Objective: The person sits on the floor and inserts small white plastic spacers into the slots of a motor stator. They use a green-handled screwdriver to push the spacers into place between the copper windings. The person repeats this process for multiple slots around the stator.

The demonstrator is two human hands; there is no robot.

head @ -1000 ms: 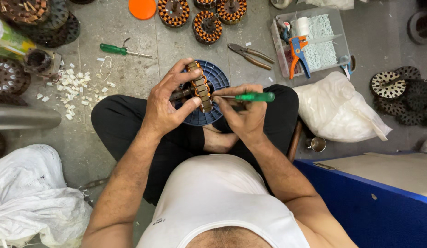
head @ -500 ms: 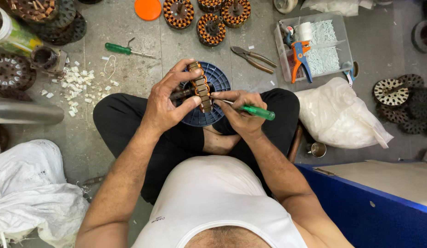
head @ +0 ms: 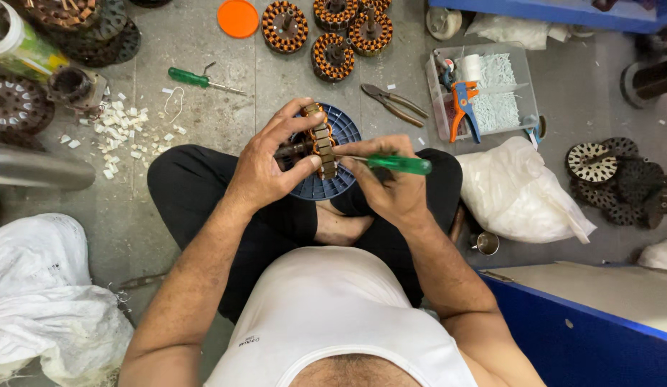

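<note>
Two hands are working over the lap: the left hand (head: 265, 168) is curling its fingers around a motor core (head: 320, 140), holding it on edge against a blue plastic disc (head: 341, 183), long axis running away from the body. The right hand (head: 391, 193) is pinching a green-handled screwdriver (head: 391, 163), lying crosswise, its tip pointing left and touching the core.
</note>
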